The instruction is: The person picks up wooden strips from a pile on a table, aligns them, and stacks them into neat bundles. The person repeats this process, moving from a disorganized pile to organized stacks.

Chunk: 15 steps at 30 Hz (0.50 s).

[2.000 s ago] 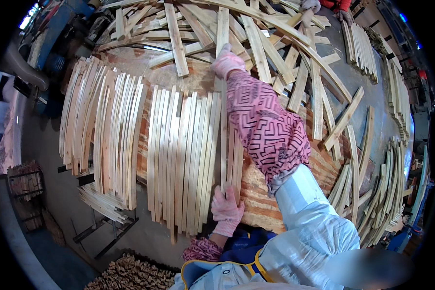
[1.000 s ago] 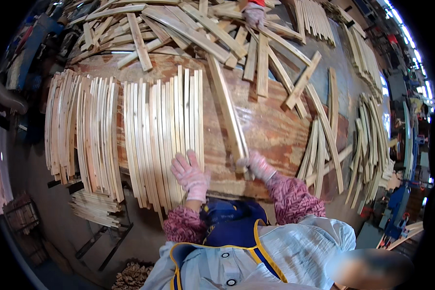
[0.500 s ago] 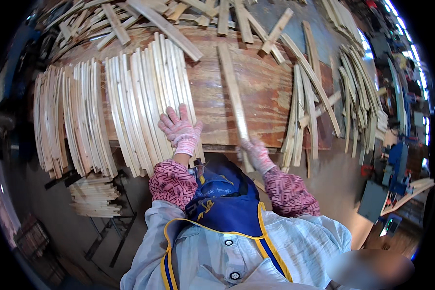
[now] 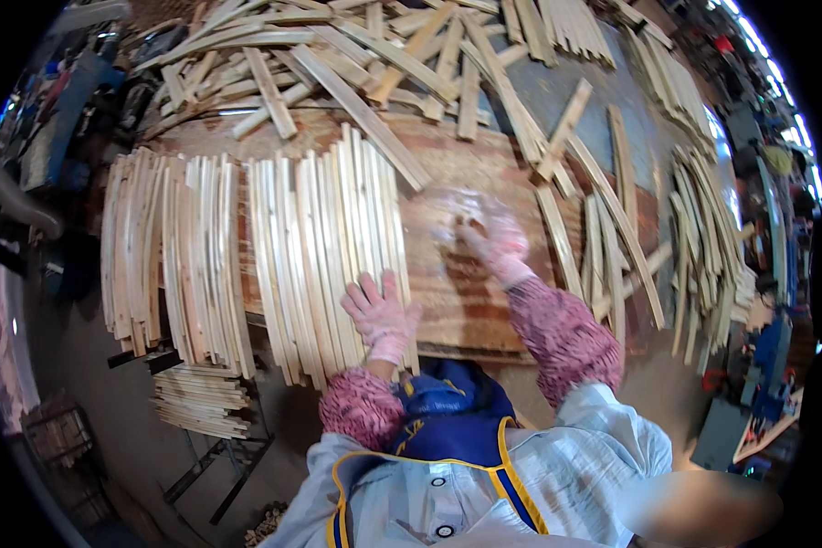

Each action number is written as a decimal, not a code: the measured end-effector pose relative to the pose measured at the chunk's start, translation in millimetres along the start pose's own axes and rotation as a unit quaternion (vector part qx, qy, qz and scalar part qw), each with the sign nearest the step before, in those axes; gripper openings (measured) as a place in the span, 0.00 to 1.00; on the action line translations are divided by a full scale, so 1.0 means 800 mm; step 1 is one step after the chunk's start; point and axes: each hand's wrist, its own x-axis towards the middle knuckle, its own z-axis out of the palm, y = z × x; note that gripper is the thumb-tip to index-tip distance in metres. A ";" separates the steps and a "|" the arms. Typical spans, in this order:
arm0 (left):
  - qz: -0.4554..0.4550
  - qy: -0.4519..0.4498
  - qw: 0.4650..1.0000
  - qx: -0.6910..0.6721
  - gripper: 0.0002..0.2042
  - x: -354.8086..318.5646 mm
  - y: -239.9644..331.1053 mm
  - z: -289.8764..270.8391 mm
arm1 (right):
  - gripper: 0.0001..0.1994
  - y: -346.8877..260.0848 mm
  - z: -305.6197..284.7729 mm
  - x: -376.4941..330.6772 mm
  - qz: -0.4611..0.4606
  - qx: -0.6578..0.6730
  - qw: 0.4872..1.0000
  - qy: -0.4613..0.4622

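Note:
My left hand (image 4: pixel 381 315), in a pink-and-white knit glove, lies flat with fingers spread on the right part of a row of pale wooden strips (image 4: pixel 315 265). The strips lie side by side and run away from me. My right hand (image 4: pixel 496 239), gloved alike, is over the bare reddish-brown plywood tabletop (image 4: pixel 466 315) to the right of that row. Motion blurs its fingers, but they look apart, with nothing seen in them. Right of it, a single wooden strip (image 4: pixel 558 239) lies slanted beside several others (image 4: pixel 603 251).
A jumbled heap of wooden pieces (image 4: pixel 374 64) covers the far side. Two more strip bundles (image 4: pixel 205 256) lie at left, and another stack (image 4: pixel 703 247) at right. Below the table's left edge, short strips (image 4: pixel 201 400) rest on a black metal stand (image 4: pixel 219 475).
The strip my right hand held has left it and now lies farther right. That hand has moved forward over the tabletop. My left hand stays on the row; the whole view has shifted.

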 end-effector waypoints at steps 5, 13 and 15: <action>-0.014 -0.013 0.995 -0.096 0.42 0.028 -0.028 0.015 | 0.43 -0.162 -0.002 0.158 0.073 0.087 0.966 -0.231; -0.148 -0.083 0.540 -0.824 0.20 0.196 0.012 -0.069 | 0.35 -0.050 0.041 0.126 -0.246 0.085 0.933 -0.247; -0.209 -0.066 0.517 -0.827 0.13 0.223 0.043 -0.059 | 0.32 0.035 0.060 0.193 -0.017 0.096 0.977 -0.189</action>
